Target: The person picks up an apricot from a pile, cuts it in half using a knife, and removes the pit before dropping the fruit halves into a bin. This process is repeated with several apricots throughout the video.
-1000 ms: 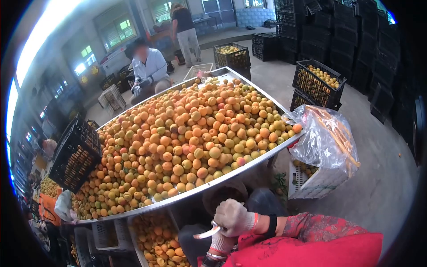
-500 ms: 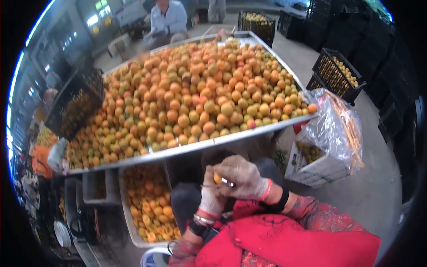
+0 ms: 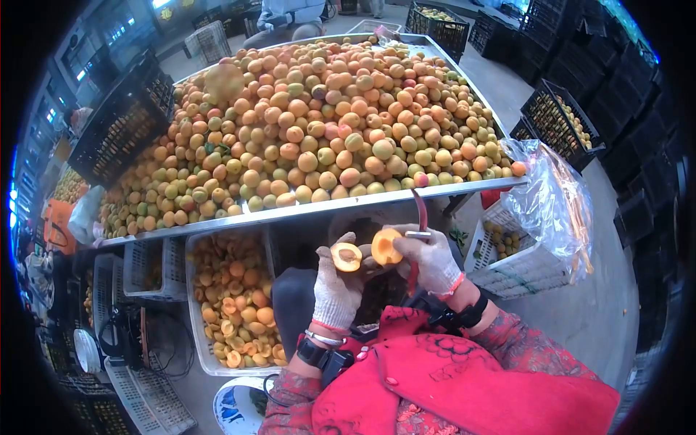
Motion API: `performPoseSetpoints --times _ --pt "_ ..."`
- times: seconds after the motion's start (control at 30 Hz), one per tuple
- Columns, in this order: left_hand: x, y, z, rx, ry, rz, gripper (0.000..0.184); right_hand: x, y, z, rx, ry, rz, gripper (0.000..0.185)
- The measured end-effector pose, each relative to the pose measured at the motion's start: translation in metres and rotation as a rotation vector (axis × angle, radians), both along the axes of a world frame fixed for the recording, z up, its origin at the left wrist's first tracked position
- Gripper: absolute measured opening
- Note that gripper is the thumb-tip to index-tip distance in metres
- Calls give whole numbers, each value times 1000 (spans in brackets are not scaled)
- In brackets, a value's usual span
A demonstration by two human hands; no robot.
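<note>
My left hand [image 3: 335, 293], in a pale knit glove, closes on an apricot half [image 3: 346, 257] whose cut face shows the brown pit. Just beside it, my gloved right hand [image 3: 433, 262] pinches the other apricot half [image 3: 385, 247], its hollow facing left. A slim, curved dark-red tool [image 3: 420, 210] sticks up from the right hand, with a short metal piece near the fingers. Whether it is a knife I cannot tell. The two halves are apart, above my lap. Ahead lies a large tray [image 3: 312, 210] heaped with whole apricots [image 3: 290, 130].
Below the tray at left stands a crate [image 3: 217, 370] of apricot halves [image 3: 243, 319]. A white bucket [image 3: 221, 399] is by my lap. To the right are a white crate [image 3: 522, 274] and clear plastic bag [image 3: 547, 203]. Black crates [image 3: 119, 134] flank the tray; a person [image 3: 293, 11] sits beyond.
My hands were together around one apricot; now they are apart, each with a half. The pit and the red tool have come into sight. The view has tilted down slightly.
</note>
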State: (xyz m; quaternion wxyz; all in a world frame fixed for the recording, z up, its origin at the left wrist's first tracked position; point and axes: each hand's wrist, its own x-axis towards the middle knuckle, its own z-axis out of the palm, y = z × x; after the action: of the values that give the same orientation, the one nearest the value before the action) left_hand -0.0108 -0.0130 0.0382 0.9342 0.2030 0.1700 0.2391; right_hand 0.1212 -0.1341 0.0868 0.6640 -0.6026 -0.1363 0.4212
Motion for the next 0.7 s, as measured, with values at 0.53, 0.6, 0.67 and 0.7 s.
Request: performPoseSetpoints --times 0.53,0.6,0.67,0.7 --pt "-8 -9 0 57 107 -31 48 -3 26 27 170 -21 -92 14" --pt "-5 -12 -7 147 87 -12 47 2 36 30 342 -58 -129 13" --pt "-5 -14 -3 123 112 -51 42 -4 43 35 406 -150 -181 10" --pt "-5 -15 -1 115 121 -70 41 -7 46 34 443 -153 -185 10"
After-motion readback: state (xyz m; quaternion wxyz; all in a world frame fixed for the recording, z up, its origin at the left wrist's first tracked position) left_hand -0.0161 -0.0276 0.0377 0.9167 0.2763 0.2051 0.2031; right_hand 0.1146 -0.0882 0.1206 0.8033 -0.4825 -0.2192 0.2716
